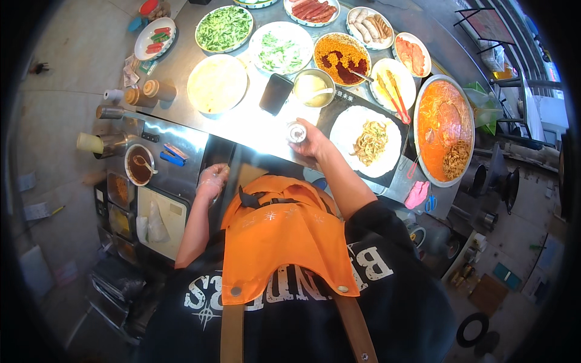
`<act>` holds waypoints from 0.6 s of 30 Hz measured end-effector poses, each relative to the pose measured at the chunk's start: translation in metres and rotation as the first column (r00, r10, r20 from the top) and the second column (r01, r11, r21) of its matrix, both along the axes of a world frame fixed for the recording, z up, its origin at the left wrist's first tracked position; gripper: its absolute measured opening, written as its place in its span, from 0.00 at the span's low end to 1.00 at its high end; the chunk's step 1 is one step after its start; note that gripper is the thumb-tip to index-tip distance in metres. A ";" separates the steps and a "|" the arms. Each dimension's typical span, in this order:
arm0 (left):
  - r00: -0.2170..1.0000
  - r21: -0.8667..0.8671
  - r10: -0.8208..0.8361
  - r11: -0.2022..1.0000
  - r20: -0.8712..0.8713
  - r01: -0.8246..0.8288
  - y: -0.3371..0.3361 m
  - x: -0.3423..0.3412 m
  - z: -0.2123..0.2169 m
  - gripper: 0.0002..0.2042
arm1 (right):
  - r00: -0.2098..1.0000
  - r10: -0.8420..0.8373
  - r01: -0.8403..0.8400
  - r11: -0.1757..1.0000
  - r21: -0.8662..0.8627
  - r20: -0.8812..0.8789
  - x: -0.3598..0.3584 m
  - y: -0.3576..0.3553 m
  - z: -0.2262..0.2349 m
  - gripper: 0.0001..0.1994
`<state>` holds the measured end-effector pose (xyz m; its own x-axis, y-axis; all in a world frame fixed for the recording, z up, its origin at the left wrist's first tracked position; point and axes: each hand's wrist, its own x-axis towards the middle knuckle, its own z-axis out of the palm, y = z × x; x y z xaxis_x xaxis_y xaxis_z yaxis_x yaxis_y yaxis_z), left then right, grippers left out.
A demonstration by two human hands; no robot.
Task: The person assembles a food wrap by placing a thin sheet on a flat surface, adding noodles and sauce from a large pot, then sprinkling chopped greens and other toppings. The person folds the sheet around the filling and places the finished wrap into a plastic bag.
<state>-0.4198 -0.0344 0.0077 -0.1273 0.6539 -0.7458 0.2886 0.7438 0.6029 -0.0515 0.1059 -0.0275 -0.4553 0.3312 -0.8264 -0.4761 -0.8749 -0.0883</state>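
Observation:
My right hand (313,140) is closed around a small round white container (296,132), seen from above over the shiny steel counter. To the right of that hand lies a thin pale wrapper (346,130) topped with a heap of brown shredded filling (371,144), on a dark flat plate. My left hand (212,181), which seems to be in a thin clear glove, hangs by the counter's front edge with its fingers curled together. What those fingers hold, if anything, cannot be made out. A dark phone (276,95) lies beyond my right hand, beside a metal pot (327,100) of pale liquid with a spoon.
Along the back stand bowls of shredded greens (224,29), sausages (369,27) and red-brown spice (342,54). A plate (216,85) carries pale rounds. On the right sits a large oval tray (471,121) of orange-red food. A sauce bowl (129,158) and cutting board (175,202) are left.

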 end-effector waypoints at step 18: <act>0.991 0.026 0.129 0.991 0.038 -0.130 -0.003 -0.021 -0.017 0.16 | -0.468 -0.575 -0.805 -0.037 -0.592 0.672 0.051 0.126 0.036 0.09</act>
